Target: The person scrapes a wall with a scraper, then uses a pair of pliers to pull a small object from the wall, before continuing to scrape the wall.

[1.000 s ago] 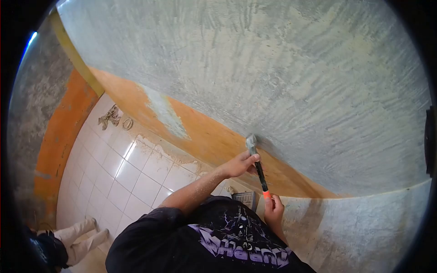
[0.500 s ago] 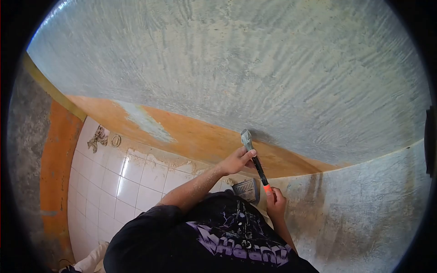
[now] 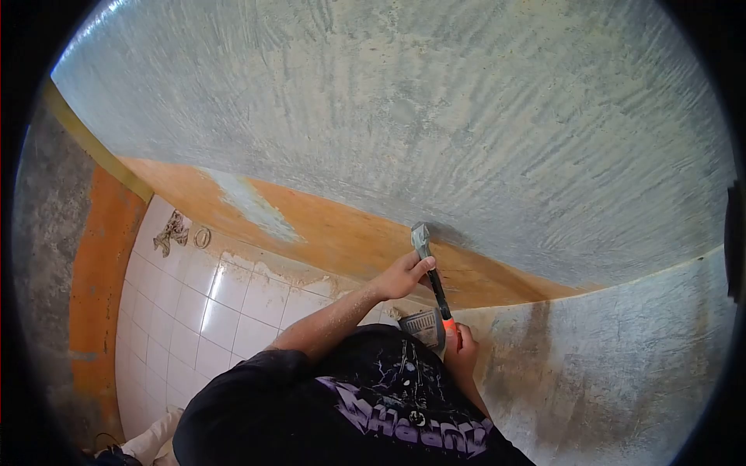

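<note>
Tool: a slim tool [image 3: 439, 293] with a grey head, a black handle and an orange end; it slants in front of the wall, between the two hands, head uppermost in the view.
Tool's head: over the edge where grey surface meets orange band, with a dark shadow beside it; whether it touches the wall cannot be told.
Left hand [image 3: 400, 278]: at the tool's upper handle, just below the head, thumb pressed along the handle and fingers curled behind it; pale dust speckles the forearm.
Right hand [image 3: 460, 349]: at the tool's orange end, thumb and fingers closed around it.
Wall: a broad grey, streaky surface [image 3: 388, 116] above the tool, an orange band [image 3: 334, 233] behind and left of it, a pale patch [image 3: 252, 206] in the band farther left.
Side wall: a mottled grey wall [image 3: 606, 349] right of the tool.
Below the tool: a grey slotted object [image 3: 423, 326], partly hidden by the black shirt [image 3: 334, 412].
Floor: white tiles [image 3: 171, 311] left of and below the tool, with tan residue along the wall's foot.
Far left of the tool: a crumpled cloth [image 3: 171, 233] and, just beside it, a ring-shaped item [image 3: 202, 237], both on the tiles.
Lower left of the tool: another person's light trousers [image 3: 151, 439], at the view's edge.
</note>
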Demonstrator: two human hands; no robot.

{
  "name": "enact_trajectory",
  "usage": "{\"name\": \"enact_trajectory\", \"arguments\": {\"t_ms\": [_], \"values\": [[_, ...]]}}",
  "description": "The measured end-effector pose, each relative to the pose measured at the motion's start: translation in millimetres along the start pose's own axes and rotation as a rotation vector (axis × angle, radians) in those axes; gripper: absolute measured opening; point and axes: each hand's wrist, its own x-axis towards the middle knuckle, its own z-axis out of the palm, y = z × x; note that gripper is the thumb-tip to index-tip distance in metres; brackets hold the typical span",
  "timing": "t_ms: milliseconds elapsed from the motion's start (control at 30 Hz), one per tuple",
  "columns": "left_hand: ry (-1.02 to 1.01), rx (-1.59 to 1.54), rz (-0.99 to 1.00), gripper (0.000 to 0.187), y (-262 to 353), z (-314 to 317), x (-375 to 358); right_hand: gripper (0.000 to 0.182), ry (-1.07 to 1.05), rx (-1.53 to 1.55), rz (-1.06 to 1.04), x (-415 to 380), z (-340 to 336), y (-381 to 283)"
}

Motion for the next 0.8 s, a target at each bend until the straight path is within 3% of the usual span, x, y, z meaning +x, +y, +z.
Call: {"name": "enact_trajectory", "arguments": {"t_ms": [800], "values": [[0.047,-0.016,0.022,0.037,10.2,-35.7,-17.7,0.023,-0.011,-0.021,-0.061,3.1,26.7,-42.5]]}}
